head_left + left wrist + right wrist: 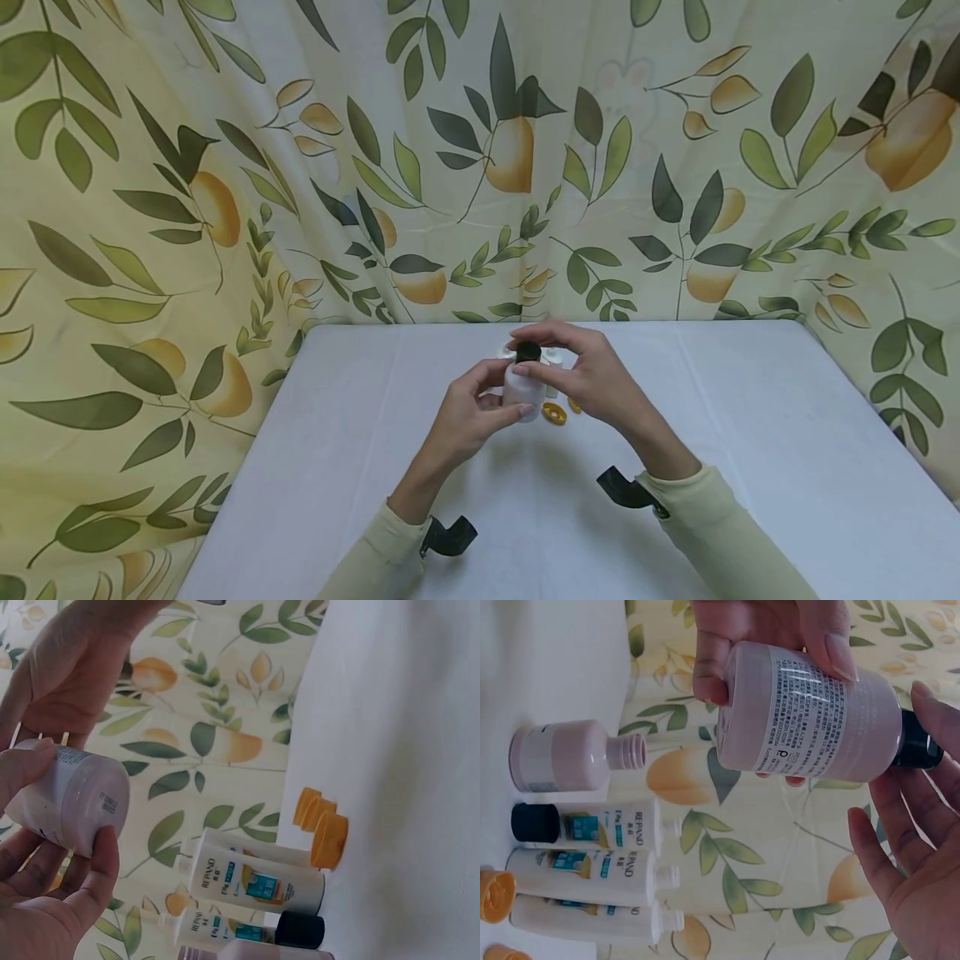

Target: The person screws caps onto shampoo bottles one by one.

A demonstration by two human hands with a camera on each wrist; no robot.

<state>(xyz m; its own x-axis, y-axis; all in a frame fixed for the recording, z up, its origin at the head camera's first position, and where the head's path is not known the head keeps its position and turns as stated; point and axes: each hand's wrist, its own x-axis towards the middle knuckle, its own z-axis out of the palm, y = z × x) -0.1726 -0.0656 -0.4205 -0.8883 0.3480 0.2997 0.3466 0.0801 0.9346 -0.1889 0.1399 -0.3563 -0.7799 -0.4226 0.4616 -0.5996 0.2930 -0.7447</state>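
My left hand (pixel 465 412) grips a pale pink bottle (pixel 521 396) round its body, above the table. On its neck sits a black cap (pixel 528 351), which my right hand (pixel 596 372) pinches between thumb and fingers. Printed text covers the label of this bottle (pixel 810 712) in the right wrist view, where the black cap (pixel 917 742) points to the right. The left wrist view looks at the base of the bottle (pixel 94 799); its cap is hidden there.
Behind the held bottle stand another pink bottle (pixel 562 756) without a cap, a loose black cap (pixel 535 823) and several white bottles (pixel 581 874) with bare necks. Several orange caps (pixel 328 840) lie nearby on the white-covered table (pixel 330 467). A patterned curtain (pixel 480 200) hangs behind.
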